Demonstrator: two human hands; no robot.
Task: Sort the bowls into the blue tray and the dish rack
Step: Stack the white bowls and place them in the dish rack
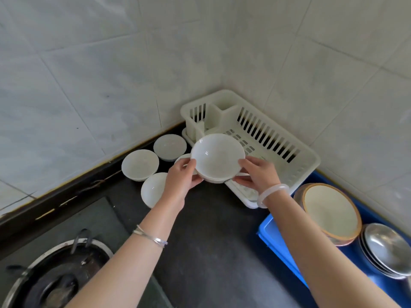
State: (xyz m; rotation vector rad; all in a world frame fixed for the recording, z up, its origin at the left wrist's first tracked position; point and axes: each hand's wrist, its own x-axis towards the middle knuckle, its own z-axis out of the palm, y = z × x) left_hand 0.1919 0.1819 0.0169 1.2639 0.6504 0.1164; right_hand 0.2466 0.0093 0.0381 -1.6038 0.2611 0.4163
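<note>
Home kitchen corner, plastic dish rack (310,155) on a dark countertop (211,241), pale tiled walls (111,63) close behind the rack, gas burner (55,281) well left of it, white bowls (140,164) just left of it, blue tray (273,238) just right of it.

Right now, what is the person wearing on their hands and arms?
No sleeves or gloves show. At the wrist of the left hand sits a thin silver bangle with crossed strands; at the wrist of the right hand, a thicker, milky white bangle.
</note>
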